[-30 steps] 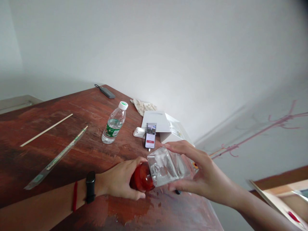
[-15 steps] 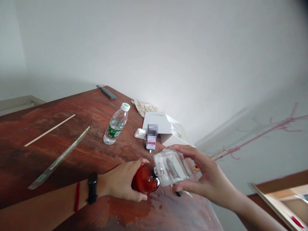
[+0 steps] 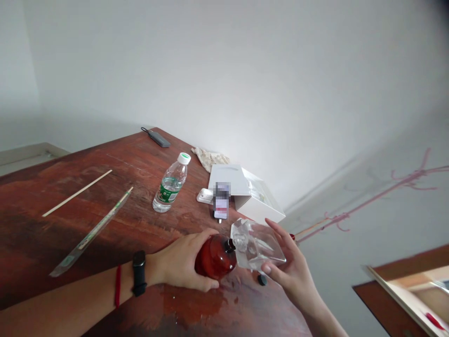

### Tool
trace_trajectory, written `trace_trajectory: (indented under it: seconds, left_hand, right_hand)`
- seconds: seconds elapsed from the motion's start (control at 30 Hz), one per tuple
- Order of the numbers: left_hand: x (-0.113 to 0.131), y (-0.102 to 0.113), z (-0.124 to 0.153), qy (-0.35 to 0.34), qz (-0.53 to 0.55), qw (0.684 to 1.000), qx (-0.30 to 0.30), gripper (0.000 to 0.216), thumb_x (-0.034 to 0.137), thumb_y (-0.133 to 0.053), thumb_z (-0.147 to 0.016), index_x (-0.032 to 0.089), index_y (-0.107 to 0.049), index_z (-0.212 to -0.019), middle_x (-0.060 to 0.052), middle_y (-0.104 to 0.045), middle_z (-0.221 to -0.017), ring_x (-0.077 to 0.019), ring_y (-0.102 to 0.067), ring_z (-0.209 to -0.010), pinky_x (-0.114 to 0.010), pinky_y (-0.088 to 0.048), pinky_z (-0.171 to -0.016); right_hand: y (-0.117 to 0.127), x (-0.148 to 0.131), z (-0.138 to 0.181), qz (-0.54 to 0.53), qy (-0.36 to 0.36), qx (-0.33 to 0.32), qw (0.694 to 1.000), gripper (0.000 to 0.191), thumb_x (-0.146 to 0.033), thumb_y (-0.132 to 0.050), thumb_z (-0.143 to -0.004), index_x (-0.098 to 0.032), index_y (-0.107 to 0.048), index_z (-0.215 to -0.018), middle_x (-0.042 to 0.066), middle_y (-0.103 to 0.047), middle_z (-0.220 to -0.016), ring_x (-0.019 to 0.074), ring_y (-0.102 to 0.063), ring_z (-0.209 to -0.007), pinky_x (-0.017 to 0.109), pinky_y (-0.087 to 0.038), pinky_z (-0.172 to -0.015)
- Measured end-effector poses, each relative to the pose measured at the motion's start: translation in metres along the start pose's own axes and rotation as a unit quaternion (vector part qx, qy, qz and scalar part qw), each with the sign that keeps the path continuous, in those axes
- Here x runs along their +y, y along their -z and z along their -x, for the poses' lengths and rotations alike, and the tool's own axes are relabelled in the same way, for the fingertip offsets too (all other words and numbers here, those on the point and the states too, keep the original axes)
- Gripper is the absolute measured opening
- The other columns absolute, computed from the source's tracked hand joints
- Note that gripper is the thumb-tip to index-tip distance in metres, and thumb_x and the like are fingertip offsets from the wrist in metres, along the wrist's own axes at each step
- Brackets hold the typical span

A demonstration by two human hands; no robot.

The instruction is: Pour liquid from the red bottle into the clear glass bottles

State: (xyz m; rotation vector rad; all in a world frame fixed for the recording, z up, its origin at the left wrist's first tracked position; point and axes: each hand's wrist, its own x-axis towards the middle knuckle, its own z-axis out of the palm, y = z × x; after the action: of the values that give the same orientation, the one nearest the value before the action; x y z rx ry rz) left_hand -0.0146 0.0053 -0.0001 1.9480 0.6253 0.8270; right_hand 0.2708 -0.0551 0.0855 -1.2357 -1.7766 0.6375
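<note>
My left hand (image 3: 185,262) is wrapped around a brown-red amber bottle (image 3: 214,258) with a dark neck, low over the table. In my right hand (image 3: 291,264) is a clear, square-sided container (image 3: 261,245), gripped between thumb and fingers and tipped on its side. Its left end is against or just beside the amber bottle's mouth; I cannot tell whether they touch. Below it on the table is a small black cap (image 3: 262,280). A wet patch (image 3: 191,306) shines in front of the amber bottle.
On the wooden table (image 3: 115,243) stand a water bottle (image 3: 170,185) with a green label, a phone (image 3: 220,206) and an open white box (image 3: 261,201). A stick (image 3: 77,193), wrapped chopsticks (image 3: 94,231), a cloth (image 3: 209,158) and a grey device (image 3: 158,138) lie about.
The clear container has turned and shifted slightly right, and my right hand's grip has moved along it. My left hand and the amber bottle sit slightly further right in view.
</note>
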Motion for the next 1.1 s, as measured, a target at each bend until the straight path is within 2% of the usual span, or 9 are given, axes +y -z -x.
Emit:
trace_trajectory:
  seconds: [0.13,0.37,0.47,0.6,0.73,0.9,0.93,1.1]
  left_hand:
    - [-0.004,-0.002,0.000,-0.011,0.006,1.000,0.011,0.088,0.045,-0.094,-0.066,0.023,-0.057,-0.142,-0.015,-0.073,-0.140,-0.0404,-0.072,-0.124,-0.048,-0.058,-0.102]
    - [-0.005,0.000,-0.002,-0.011,0.010,0.999,0.038,0.090,0.041,-0.094,-0.066,0.023,-0.054,-0.145,-0.014,-0.074,-0.138,-0.0389,-0.072,-0.125,-0.048,-0.057,-0.105]
    - [-0.005,0.000,-0.003,0.000,0.018,0.999,0.049,0.087,0.037,-0.092,-0.069,0.023,-0.052,-0.145,-0.012,-0.075,-0.135,-0.0362,-0.074,-0.121,-0.047,-0.057,-0.103]
    - [-0.006,-0.001,-0.005,0.022,0.006,0.996,0.082,0.082,0.035,-0.090,-0.070,0.023,-0.052,-0.142,-0.011,-0.076,-0.131,-0.0349,-0.075,-0.116,-0.045,-0.057,-0.099]
    - [-0.006,-0.001,-0.005,0.029,0.003,0.995,0.097,0.079,0.032,-0.088,-0.072,0.025,-0.052,-0.141,-0.008,-0.078,-0.127,-0.0330,-0.076,-0.111,-0.043,-0.058,-0.097]
    - [-0.004,0.000,-0.006,0.019,0.015,0.993,0.119,0.075,0.030,-0.088,-0.073,0.025,-0.052,-0.139,-0.009,-0.078,-0.127,-0.0322,-0.075,-0.112,-0.042,-0.057,-0.100]
    - [-0.004,0.000,-0.007,0.016,0.020,0.992,0.126,0.075,0.030,-0.088,-0.074,0.025,-0.052,-0.139,-0.009,-0.078,-0.126,-0.0317,-0.075,-0.112,-0.042,-0.057,-0.100]
    - [-0.003,0.002,-0.009,-0.010,0.051,0.988,0.146,0.068,0.029,-0.082,-0.080,0.023,-0.050,-0.140,-0.008,-0.077,-0.126,-0.0289,-0.075,-0.111,-0.041,-0.057,-0.101]
  right_hand:
    - [-0.004,0.018,0.007,-0.046,-0.025,-0.016,0.998,0.089,-0.047,-0.090,-0.084,-0.040,-0.045,-0.161,0.012,-0.063,-0.155,0.0372,-0.068,-0.136,0.049,-0.064,-0.103]
    - [-0.021,0.045,0.006,-0.097,-0.066,0.022,0.993,0.084,-0.050,-0.091,-0.080,-0.033,-0.052,-0.152,0.015,-0.059,-0.157,0.0432,-0.059,-0.144,0.059,-0.057,-0.111]
    - [-0.030,0.056,-0.003,-0.148,-0.067,0.045,0.986,0.079,-0.046,-0.092,-0.079,-0.033,-0.051,-0.146,0.015,-0.062,-0.152,0.0401,-0.061,-0.140,0.059,-0.054,-0.114]
    - [-0.042,0.067,-0.018,-0.175,-0.054,0.090,0.979,0.071,-0.038,-0.093,-0.078,-0.036,-0.052,-0.136,0.010,-0.063,-0.145,0.0344,-0.067,-0.130,0.055,-0.058,-0.108]
    - [-0.054,0.072,-0.031,-0.209,-0.080,0.063,0.973,0.065,-0.033,-0.092,-0.081,-0.034,-0.051,-0.131,0.009,-0.065,-0.141,0.0310,-0.070,-0.125,0.054,-0.055,-0.111]
    - [-0.071,0.078,-0.037,-0.233,-0.065,0.031,0.970,0.095,-0.032,-0.094,-0.078,-0.040,-0.037,-0.154,0.008,-0.062,-0.144,0.0315,-0.068,-0.130,0.055,-0.054,-0.113]
    - [-0.074,0.080,-0.036,-0.232,-0.066,0.033,0.970,0.096,-0.034,-0.093,-0.078,-0.039,-0.037,-0.156,0.008,-0.063,-0.143,0.0323,-0.068,-0.130,0.056,-0.053,-0.114]
    - [-0.086,0.086,-0.030,-0.233,-0.058,0.069,0.968,0.071,-0.039,-0.091,-0.080,-0.034,-0.052,-0.140,0.008,-0.069,-0.135,0.0319,-0.069,-0.127,0.054,-0.051,-0.115]
